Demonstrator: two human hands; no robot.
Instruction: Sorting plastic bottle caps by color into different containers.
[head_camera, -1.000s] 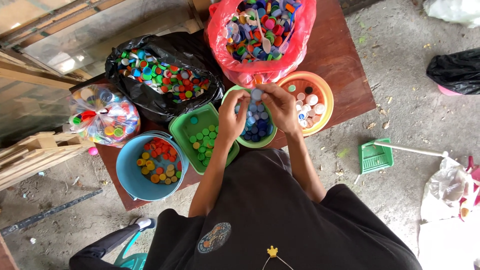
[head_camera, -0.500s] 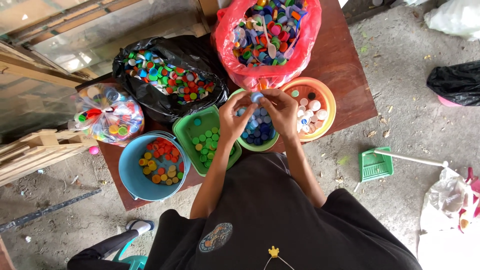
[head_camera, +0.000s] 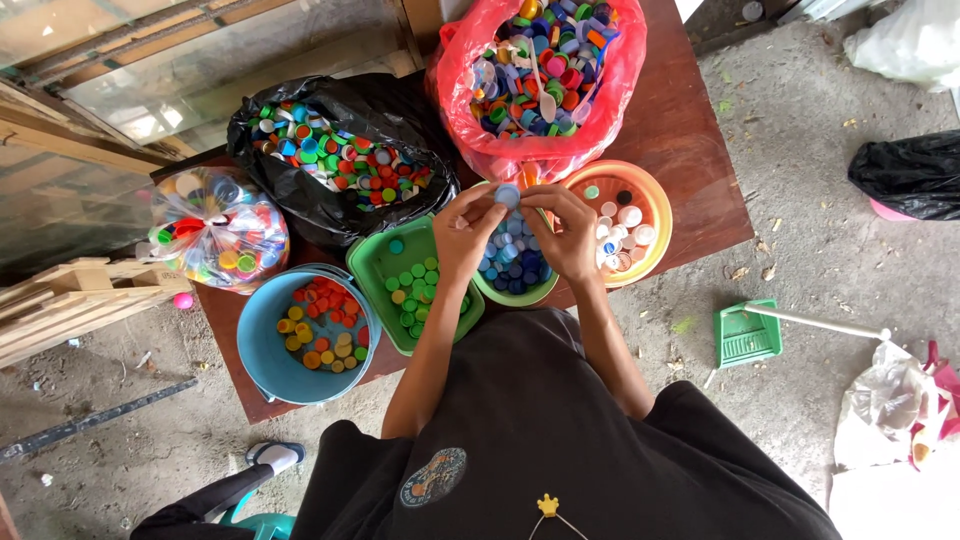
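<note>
Both my hands meet over a green bowl of blue bottle caps. My left hand and my right hand pinch one pale blue cap between their fingertips, just above the bowl's far rim. Left of it lies a green square tray of green caps. An orange bowl of white and mixed caps sits to the right. A blue bucket with red, orange and yellow caps stands at the near left.
A red bag and a black bag full of mixed caps lie at the back of the brown table; a clear bag of caps sits at the left. A green dustpan and more bags lie on the ground to the right.
My hands have stayed over the blue-cap bowl, with the pale blue cap held between them. The view has shifted slightly.
</note>
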